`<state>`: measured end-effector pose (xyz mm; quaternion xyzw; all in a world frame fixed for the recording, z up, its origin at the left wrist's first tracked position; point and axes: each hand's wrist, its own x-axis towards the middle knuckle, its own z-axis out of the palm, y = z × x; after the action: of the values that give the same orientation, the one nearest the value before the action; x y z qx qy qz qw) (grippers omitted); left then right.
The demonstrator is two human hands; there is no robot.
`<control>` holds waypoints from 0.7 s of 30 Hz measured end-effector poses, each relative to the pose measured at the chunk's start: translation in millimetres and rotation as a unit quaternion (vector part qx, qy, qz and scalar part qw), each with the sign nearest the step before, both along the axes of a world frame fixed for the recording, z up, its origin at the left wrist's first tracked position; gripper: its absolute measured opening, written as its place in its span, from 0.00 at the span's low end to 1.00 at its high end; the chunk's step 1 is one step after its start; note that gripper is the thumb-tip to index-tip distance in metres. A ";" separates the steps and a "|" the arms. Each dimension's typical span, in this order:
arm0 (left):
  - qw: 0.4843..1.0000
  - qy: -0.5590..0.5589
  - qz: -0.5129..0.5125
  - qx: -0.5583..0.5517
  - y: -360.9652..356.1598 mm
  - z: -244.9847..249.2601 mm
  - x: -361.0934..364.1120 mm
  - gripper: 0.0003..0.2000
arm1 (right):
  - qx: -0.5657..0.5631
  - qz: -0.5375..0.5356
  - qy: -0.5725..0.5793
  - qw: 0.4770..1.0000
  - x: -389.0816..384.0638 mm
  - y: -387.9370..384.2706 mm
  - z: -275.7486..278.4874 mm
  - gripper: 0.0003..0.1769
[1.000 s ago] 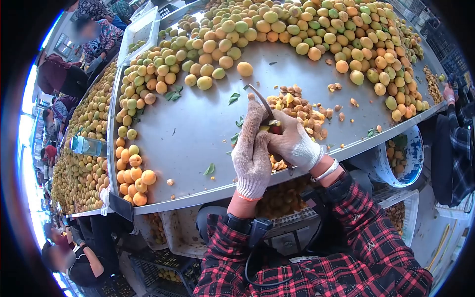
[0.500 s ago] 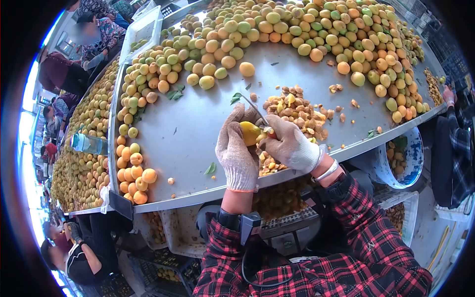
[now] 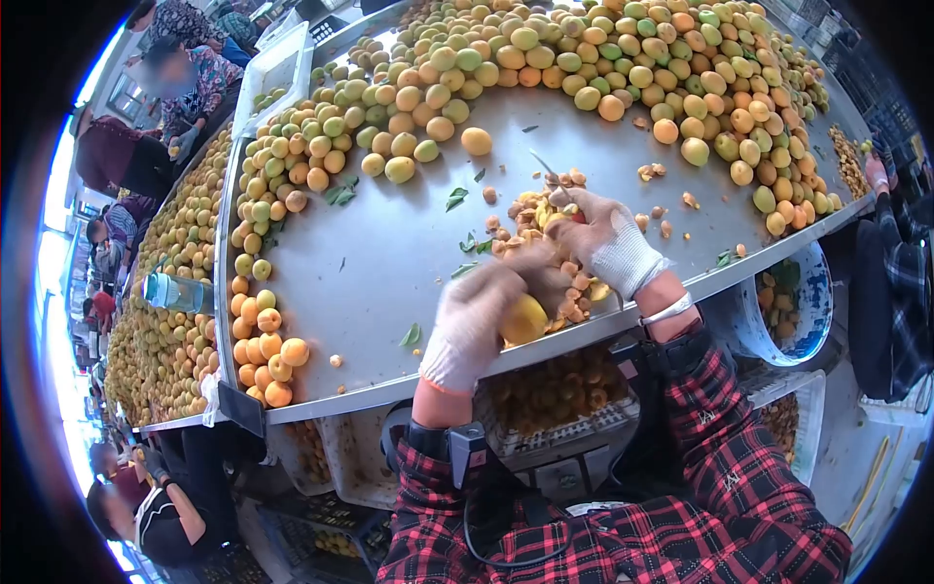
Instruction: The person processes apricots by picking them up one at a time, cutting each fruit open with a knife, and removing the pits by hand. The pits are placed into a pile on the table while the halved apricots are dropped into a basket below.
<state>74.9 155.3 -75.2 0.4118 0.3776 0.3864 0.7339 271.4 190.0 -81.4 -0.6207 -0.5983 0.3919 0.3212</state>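
My left hand (image 3: 477, 316), in a knitted work glove and smeared by motion, is low near the table's front edge. Its fingers curl around a yellow apricot (image 3: 524, 319) beside the palm. My right hand (image 3: 611, 243), gloved too, is closed on a small knife (image 3: 546, 167) whose thin blade points up and away. A reddish patch shows by its fingers; I cannot make out what it is. Beneath and between both hands lies a heap of brown apricot stones and fruit scraps (image 3: 530, 209).
Apricots (image 3: 467, 58) are piled along the back and left of the metal table (image 3: 360, 282). Below its front edge is a crate of fruit (image 3: 555, 394). A white-and-blue bucket (image 3: 815, 307) stands right, a water bottle (image 3: 175, 291) left. Other people work around.
My hands have parted. The left, with the apricot, has moved down toward the table edge; the right, with the knife, has moved right and slightly up.
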 end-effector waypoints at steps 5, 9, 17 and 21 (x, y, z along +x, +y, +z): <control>0.981 0.087 -0.159 0.062 -6.2 5.7 10.8 0.17 | 0.033 -0.078 0.089 0.992 21.8 7.2 -9.9 0.18; 0.992 0.114 -0.009 0.052 28.0 0.6 10.9 0.17 | 0.012 -0.110 0.287 0.952 29.7 7.0 -3.1 0.18; 0.816 0.519 0.045 0.251 171.3 -26.6 0.1 0.24 | 0.008 -0.130 0.421 0.897 28.5 4.8 4.1 0.19; 0.681 0.585 0.030 0.439 224.1 -60.7 12.8 0.27 | 0.022 -0.108 0.418 0.902 25.7 3.9 1.3 0.21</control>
<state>87.7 379.4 -135.9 0.8176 0.5291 0.2102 0.0860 297.0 193.9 -80.1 -0.4532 -0.3471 0.5650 0.5958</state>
